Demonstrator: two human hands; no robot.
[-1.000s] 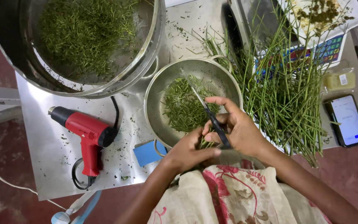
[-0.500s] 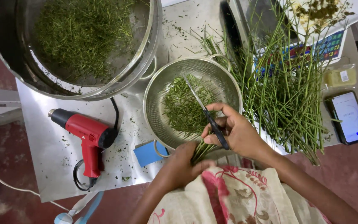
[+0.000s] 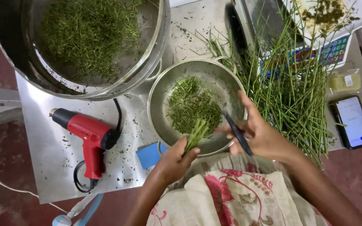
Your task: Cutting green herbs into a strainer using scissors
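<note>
Scissors (image 3: 239, 134) gripped in right hand (image 3: 261, 136), over the near rim of the steel colander (image 3: 161, 90) at the worktop's front edge. Left hand (image 3: 173, 159) closed around a stem bundle (image 3: 196, 133), tips above the colander's cut greens (image 3: 191, 102).

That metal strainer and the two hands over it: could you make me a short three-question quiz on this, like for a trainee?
1. True or false: the left hand holds a small bundle of green stems over the strainer.
2. What does the right hand hold? A) scissors B) the red heat gun C) the phone
3. Fill in: the red heat gun lies to the ____ of the strainer in the picture.

Key: 1 true; 2 A, dark scissors; 3 left.
</note>
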